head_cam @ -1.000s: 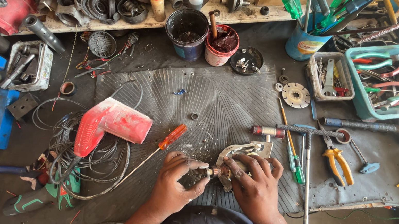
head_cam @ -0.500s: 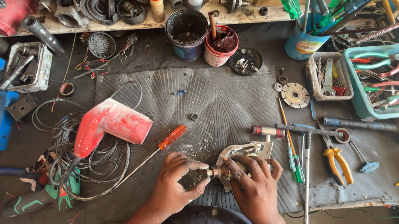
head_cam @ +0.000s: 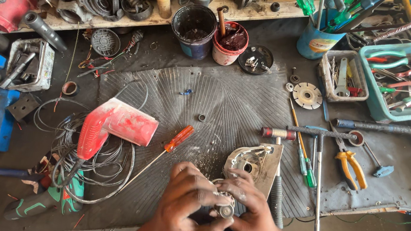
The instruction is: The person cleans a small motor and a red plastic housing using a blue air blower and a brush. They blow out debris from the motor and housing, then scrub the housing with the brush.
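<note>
Head view: both my hands close around a small round grey metal part [head_cam: 225, 209] at the near edge of the ribbed dark rubber mat [head_cam: 228, 108]. My left hand [head_cam: 187, 204] grips it from the left, and my right hand [head_cam: 250, 213] cups it from the right. Grey metal housing plate [head_cam: 255, 162] lies just beyond the part. Orange-handled screwdriver [head_cam: 172, 143] lies left of the plate, and the red plastic heat gun [head_cam: 113, 124] lies farther left.

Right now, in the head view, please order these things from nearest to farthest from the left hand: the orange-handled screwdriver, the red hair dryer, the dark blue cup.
From the left hand:
1. Orange-handled screwdriver, just above the hand on the mat.
2. Red hair dryer, farther to the left, on the wires.
3. Dark blue cup, far up at the bench edge.
</note>
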